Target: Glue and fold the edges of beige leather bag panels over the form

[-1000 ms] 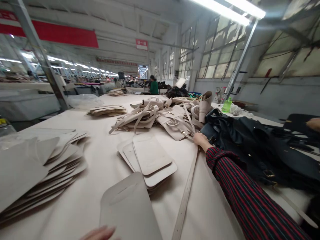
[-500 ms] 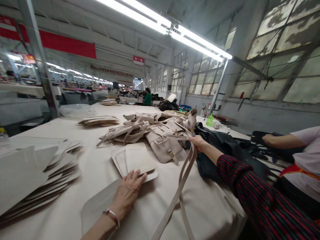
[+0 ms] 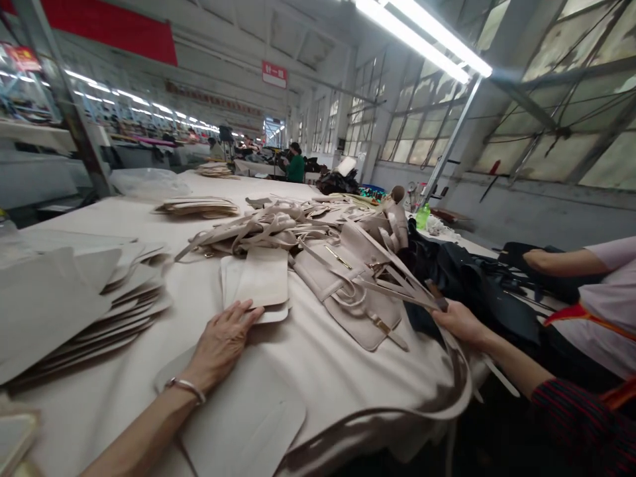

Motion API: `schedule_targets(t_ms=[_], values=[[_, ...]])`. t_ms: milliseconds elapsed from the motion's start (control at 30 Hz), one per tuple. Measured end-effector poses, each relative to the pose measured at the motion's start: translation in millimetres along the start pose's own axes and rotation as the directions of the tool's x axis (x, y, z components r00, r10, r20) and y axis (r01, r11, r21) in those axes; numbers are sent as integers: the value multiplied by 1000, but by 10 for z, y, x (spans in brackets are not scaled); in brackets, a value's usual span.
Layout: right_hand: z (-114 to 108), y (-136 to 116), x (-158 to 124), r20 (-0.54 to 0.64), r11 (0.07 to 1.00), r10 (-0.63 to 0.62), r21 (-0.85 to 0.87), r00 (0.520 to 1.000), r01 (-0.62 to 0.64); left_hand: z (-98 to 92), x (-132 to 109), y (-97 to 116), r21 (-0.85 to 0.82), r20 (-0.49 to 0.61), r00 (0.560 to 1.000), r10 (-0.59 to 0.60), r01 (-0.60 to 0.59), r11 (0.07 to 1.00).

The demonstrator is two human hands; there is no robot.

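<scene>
Both hands were at the table [image 3: 322, 371]. The right hand [image 3: 460, 323] was closed around beige straps [image 3: 464, 384], near the table's right edge. Some of them ran over the right side of the bag [image 3: 355, 324] to its fingers, and a length curved down and back along the near edge. The left hand [image 3: 223, 341] was empty and lay palm down, fingers slightly apart, its fingertips on the front of a small stack of pale panels [image 3: 265, 275]. A bracelet [image 3: 186, 389] circled that wrist.

The bag lay between the hands, its gold buckle [image 3: 380, 323] toward the near side, a heap of beige bags [image 3: 268, 228] behind it. A loose panel [image 3: 248, 411] lay by the left wrist. At the left was a larger fanned stack [image 3: 50, 291]; farther back sat a low pile [image 3: 199, 207], near clear plastic [image 3: 146, 182].

Dark bags [image 3: 457, 265] lay just beyond the right hand. Beside them was a co-worker [image 3: 611, 298] in a pale shirt, one arm stretched toward them. A green bottle [image 3: 422, 217] stood farther back.
</scene>
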State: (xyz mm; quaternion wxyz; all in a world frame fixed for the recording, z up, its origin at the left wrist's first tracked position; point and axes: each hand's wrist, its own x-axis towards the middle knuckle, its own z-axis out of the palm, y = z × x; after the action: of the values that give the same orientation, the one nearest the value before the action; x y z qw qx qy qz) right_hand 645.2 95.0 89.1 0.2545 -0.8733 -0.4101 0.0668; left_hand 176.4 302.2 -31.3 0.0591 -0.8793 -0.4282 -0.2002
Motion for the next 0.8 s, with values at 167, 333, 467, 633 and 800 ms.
schedule_targets(t_ms=[167,333,467,633,800], values=[[194,42,-366,-85,942,-51,-334,995,20,-25,41,96,-62,36,994,-105,107,992],[708,-833,-584,16,795,-352,-522,936,308,-155,57,306,-110,-18,986,-166,163,980],[1265,-1302,-594,261,795,-279,-477,924,374,-241,-199,570,-254,-85,996,37,-57,966],[1082,-1359,-490,264,839,-188,-458,946,295,-261,-684,848,-370,-69,964,258,-265,890],[-21,-1279,-621,106,876,-180,-436,978,209,-656,-907,1156,-399,45,954,295,-254,881]])
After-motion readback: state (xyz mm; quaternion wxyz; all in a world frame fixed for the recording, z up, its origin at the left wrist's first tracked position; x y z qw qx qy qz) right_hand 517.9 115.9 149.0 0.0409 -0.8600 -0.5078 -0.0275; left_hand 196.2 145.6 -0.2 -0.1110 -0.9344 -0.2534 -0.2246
